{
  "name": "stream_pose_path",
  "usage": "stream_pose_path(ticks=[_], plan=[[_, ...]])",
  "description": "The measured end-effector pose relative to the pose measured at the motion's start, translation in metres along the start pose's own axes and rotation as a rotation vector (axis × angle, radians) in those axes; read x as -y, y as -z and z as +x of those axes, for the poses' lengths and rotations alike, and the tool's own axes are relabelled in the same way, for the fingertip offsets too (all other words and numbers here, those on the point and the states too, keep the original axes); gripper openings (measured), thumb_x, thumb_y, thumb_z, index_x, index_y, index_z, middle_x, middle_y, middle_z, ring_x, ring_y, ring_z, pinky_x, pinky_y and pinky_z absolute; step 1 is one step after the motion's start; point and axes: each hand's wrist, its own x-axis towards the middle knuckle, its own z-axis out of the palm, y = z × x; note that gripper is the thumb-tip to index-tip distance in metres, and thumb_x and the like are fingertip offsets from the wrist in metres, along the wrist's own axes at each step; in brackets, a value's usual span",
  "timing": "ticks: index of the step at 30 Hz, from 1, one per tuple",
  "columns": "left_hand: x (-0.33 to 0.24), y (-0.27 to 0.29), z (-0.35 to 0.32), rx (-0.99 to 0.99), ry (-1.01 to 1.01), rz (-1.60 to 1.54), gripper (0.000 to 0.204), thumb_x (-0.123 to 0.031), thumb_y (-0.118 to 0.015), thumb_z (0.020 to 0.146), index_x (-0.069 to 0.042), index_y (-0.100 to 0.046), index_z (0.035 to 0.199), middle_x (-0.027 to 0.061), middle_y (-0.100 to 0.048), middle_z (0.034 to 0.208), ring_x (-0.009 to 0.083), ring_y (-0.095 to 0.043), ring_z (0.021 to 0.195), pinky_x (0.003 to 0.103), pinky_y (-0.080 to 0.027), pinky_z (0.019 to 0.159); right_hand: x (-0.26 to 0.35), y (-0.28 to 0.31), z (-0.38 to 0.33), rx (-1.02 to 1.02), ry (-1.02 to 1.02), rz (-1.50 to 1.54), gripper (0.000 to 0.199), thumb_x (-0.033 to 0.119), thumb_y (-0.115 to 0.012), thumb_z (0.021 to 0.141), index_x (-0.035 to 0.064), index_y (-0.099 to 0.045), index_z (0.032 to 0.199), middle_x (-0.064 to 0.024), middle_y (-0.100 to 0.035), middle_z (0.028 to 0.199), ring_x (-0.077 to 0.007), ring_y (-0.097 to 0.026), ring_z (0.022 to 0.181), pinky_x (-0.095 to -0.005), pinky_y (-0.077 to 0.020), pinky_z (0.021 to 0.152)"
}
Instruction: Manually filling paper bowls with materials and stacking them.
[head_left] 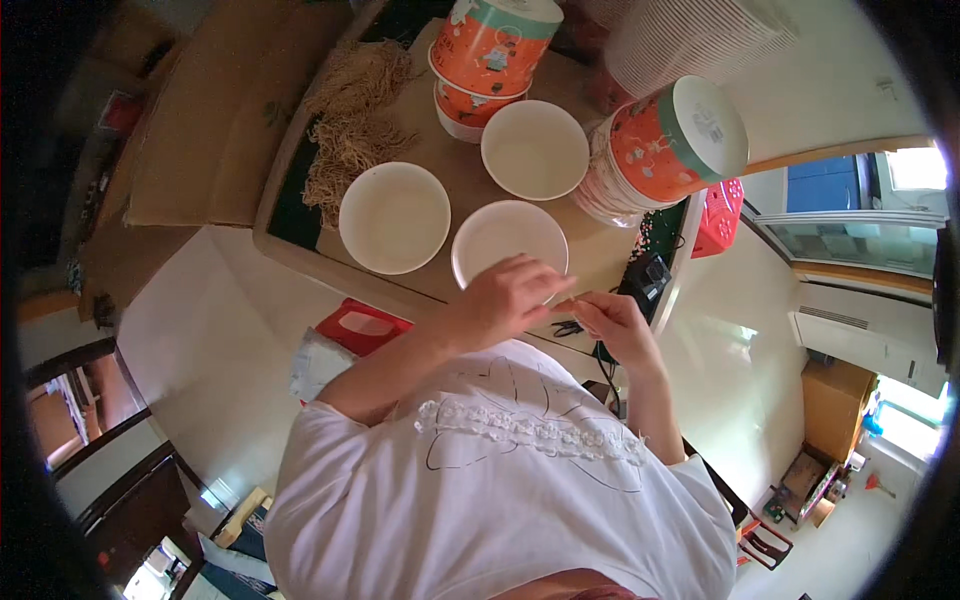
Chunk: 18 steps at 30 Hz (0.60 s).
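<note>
My left hand (508, 300) is hiding the near part of the front bowl (508, 232); anything between it and my right hand (620, 322) is appearing too small to tell.

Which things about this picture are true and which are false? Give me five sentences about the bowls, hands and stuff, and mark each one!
1. Three bowls with white insides stand open side up. True.
2. The brown stringy shreds lie at the table's right side. False: they lie at its left side.
3. The left hand and right hand are far apart. False: their fingertips are close together.
4. A black device is on the right of the table. True.
5. The person's shirt is black. False: it is white.
</note>
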Motion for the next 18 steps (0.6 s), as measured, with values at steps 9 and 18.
stream_pose_path(ticks=[9,18], plan=[[0.01,-0.01,0.0,0.039,-0.058,-0.062,0.014,-0.01,-0.067,0.076,-0.003,-0.064,0.086,0.0073,-0.059,0.075,0.0231,-0.059,0.075,0.033,-0.049,0.067,-0.012,-0.012,0.006,-0.099,0.186,-0.185,0.014,0.011,-0.059,0.088,0.0006,-0.066,0.095,-0.0017,-0.056,0.069,-0.0054,-0.045,0.065,-0.0219,-0.0398,0.058],[0.024,-0.037,-0.015,0.052,0.583,-0.775,0.009,-0.008,-0.06,0.086,-0.001,-0.062,0.081,-0.0011,-0.06,0.071,0.0045,-0.053,0.066,0.022,-0.045,0.061,-0.017,-0.026,0.008,-0.378,0.158,-0.196,0.006,0.007,-0.068,0.08,0.0031,-0.067,0.083,0.0073,-0.037,0.054,-0.0021,-0.03,0.051,-0.0204,-0.0241,0.045]])
